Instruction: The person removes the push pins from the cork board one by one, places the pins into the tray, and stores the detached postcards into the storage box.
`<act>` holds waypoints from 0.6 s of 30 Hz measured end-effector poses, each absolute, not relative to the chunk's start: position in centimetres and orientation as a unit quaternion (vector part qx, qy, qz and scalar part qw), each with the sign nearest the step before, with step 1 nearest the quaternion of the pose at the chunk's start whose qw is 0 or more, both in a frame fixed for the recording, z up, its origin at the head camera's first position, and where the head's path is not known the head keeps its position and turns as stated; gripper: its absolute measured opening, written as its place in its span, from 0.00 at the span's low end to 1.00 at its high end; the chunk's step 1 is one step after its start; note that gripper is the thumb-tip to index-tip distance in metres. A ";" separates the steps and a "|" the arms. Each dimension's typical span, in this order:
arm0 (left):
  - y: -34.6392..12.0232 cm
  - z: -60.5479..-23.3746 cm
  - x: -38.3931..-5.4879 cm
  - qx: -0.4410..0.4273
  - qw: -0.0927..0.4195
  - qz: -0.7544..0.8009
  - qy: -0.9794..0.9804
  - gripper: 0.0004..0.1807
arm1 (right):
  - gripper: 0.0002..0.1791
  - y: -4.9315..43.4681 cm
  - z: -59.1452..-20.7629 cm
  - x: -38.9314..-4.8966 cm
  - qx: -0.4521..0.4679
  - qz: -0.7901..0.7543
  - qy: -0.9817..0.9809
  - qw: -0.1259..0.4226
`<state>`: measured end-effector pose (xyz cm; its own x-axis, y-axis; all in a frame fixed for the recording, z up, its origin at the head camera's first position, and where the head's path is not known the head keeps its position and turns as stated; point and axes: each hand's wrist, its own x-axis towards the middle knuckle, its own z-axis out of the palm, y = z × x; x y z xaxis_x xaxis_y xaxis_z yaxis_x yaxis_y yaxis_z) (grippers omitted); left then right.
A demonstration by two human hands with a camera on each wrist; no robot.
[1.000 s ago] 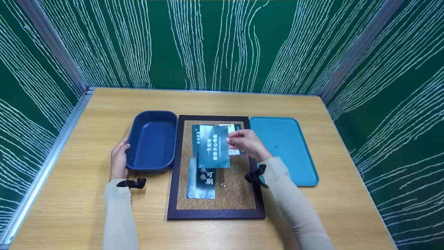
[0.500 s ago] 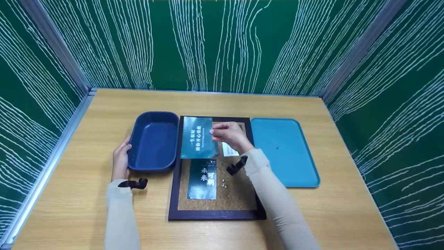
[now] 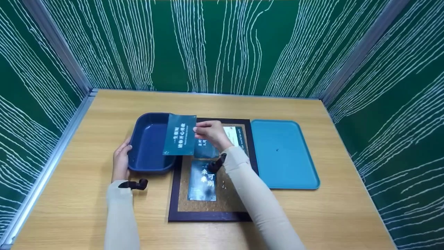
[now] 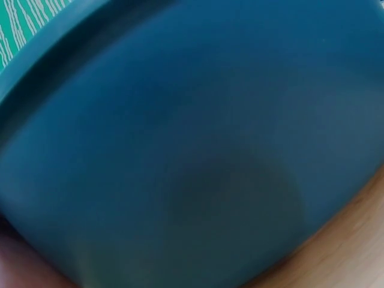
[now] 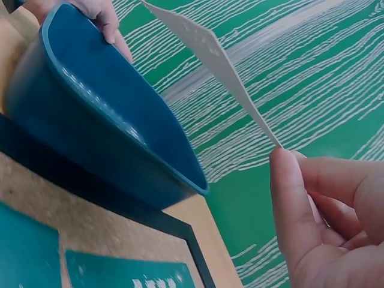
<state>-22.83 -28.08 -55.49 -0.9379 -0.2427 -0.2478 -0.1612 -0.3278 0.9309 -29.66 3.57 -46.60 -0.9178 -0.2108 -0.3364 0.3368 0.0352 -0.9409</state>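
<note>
So there's this dark green card (image 3: 180, 133) with white Chinese lettering, up in the air and overlapping the right side of the blue bin (image 3: 149, 142) as seen from above. From the right wrist view it's well clear of the rim and nearly edge-on, so definitely not lying in there. The right hand (image 3: 211, 133) has its grip narrowed to a pinch, thumb and fingertips on just the card's right edge. My guess is that's so the thin card hangs flat without bending, and the printed face stays uncovered.

The left hand (image 3: 121, 158) holds the bin's outer left side, thumb at the rim, probably just to stop it sliding. Left wrist view is basically all blue plastic, so don't ask me what each finger is doing.

Right beside the bin is a corkboard (image 3: 201, 206) in a dark frame. On it: a lower green card (image 3: 202, 187), an upper green card (image 3: 208, 151) partly hidden by the hand, plus a white card (image 3: 230, 135). There are tiny shiny bits (image 3: 223, 184) too, too small to identify.

Turquoise tray (image 3: 284, 156) sits on the board's other side. Having everything lined up on the wooden bench (image 3: 156, 225) presumably keeps reaches short.
</note>
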 end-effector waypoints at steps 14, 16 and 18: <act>-28.2 -55.3 -22.8 0.184 0.011 -0.791 -0.583 0.27 | 0.09 -1.5 -48.0 -29.2 0.061 -0.717 0.670 0.180; -28.2 -55.3 -22.8 0.185 0.011 -0.790 -0.584 0.27 | 0.10 -2.0 -48.1 -29.1 0.066 -0.720 0.667 0.180; -28.2 -55.3 -22.8 0.186 0.012 -0.788 -0.586 0.27 | 0.11 -2.4 -48.2 -28.9 0.067 -0.719 0.667 0.182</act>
